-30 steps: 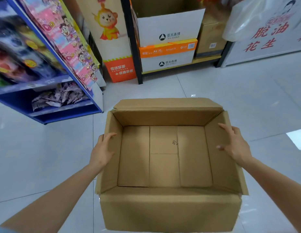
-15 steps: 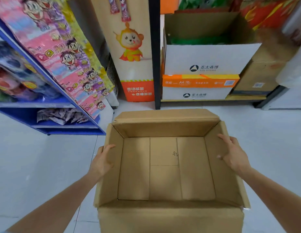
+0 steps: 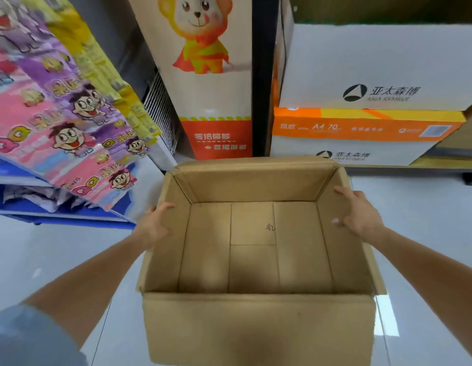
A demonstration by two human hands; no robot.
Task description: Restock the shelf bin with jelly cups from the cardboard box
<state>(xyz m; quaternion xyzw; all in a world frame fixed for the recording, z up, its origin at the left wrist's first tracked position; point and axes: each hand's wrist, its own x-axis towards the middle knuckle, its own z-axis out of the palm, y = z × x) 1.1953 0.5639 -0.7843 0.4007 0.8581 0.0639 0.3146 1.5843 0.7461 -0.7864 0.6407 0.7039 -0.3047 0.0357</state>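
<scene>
Pale tiled floor [image 3: 427, 220] under us. We carry the cardboard box [image 3: 256, 326], left hand [image 3: 154, 225] and right hand [image 3: 361, 217] each clamped on a side wall, well apart. Its inside is bare, no jelly cups visible. Since a second ago we have closed on the mascot board [image 3: 203, 75] and paper cartons [image 3: 374, 70]; blue shelf [image 3: 58, 215] at left. Restocking looks finished, box probably going away.

Glossy pale floor tiles [image 3: 427, 212] run between a blue shelf unit [image 3: 71, 220] (far left) and stacked white cartons [image 3: 361, 67].
</scene>
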